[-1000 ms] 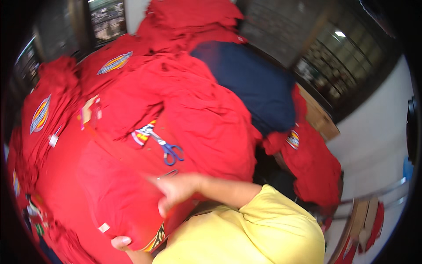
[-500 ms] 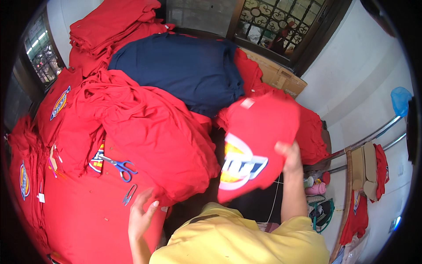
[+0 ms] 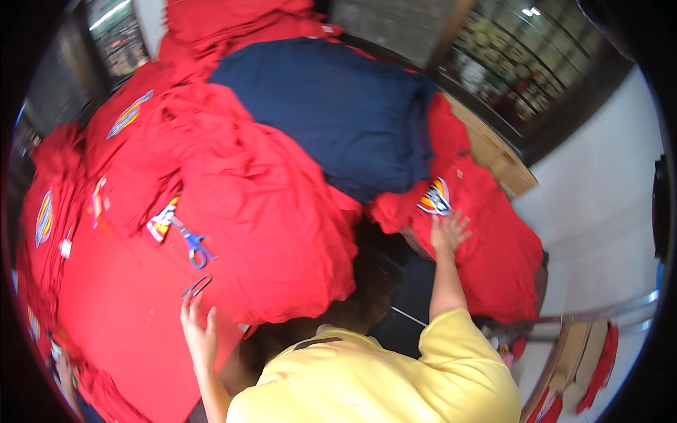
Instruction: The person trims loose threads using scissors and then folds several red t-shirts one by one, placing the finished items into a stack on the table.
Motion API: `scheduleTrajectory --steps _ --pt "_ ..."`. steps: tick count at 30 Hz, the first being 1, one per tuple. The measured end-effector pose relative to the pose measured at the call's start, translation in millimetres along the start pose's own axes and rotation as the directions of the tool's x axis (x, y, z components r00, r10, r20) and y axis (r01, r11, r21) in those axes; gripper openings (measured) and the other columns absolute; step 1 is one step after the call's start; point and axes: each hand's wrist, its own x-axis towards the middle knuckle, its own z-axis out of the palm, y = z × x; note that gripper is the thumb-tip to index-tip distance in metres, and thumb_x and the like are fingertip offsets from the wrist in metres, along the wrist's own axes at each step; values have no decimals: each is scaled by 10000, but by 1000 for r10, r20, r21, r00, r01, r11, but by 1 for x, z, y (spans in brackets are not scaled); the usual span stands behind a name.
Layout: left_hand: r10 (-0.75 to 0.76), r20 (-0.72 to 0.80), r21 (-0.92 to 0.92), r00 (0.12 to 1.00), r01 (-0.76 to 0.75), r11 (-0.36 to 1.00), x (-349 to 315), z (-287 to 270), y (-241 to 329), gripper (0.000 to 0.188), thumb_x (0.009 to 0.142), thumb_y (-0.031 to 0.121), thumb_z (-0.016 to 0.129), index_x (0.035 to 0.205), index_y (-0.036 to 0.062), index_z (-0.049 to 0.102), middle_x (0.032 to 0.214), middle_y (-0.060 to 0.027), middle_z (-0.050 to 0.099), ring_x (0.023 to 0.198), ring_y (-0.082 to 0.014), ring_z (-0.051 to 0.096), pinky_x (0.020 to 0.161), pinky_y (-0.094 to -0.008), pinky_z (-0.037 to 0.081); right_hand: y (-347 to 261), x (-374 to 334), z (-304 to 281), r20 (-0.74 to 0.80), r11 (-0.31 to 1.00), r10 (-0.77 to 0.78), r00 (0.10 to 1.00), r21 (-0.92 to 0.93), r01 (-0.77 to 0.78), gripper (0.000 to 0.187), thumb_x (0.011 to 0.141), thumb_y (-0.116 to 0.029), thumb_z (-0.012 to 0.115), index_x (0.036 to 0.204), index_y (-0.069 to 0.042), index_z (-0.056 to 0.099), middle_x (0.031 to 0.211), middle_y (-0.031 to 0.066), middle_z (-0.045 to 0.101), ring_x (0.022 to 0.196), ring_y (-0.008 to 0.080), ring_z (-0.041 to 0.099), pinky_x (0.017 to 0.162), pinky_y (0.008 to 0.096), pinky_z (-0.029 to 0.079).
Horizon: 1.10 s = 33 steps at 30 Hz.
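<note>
At the right, my right hand lies with fingers spread on a heap of red shirts, beside a white, yellow and blue printed emblem. My left hand is over the red-covered table, its fingers apart. Its fingertips are at the lower end of a small pair of thread snips; whether they touch it I cannot tell. Farther up lie blue-handled scissors, their blades by a printed patch of cloth. A large bunched pile of red shirts rises between my hands.
A dark blue folded cloth stack lies at the back, with more red garments behind it. A cardboard box stands below the window at the back right. Metal rails run along the right wall. Red shirts hang at the left edge.
The folded red garment that my right hand held up is no longer in it; that hand now lies on the right heap. My left hand has moved to the snips. The view has shifted.
</note>
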Motion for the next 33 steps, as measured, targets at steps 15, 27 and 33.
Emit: scheduleTrajectory --steps 15,27,33 --pt "-13 -114 -97 993 2 995 -57 -38 -40 426 882 205 652 1271 55 563 1428 -172 411 1324 -360 386 1077 -441 356 -325 -183 -235 -775 103 -573 268 256 961 216 858 -49 621 1068 -11 654 944 159 644 886 369 614 820 423 493" --pt "-144 -552 -494 821 -183 850 -126 -88 -104 541 932 299 561 1368 33 385 1323 -127 503 1194 -245 512 978 -399 468 -219 -465 -383 -511 -738 -482 -711 675 16 325 839 70 525 1140 20 637 1001 161 674 867 282 686 782 320 551" --pt "-621 -474 -880 625 -315 355 -136 -203 -252 398 933 169 584 1280 -5 496 1211 -118 587 1104 -242 581 926 -392 485 -337 -395 -214 -269 -169 -963 -28 516 840 310 862 -61 600 1171 -58 621 1072 124 645 1029 300 605 914 415 454"
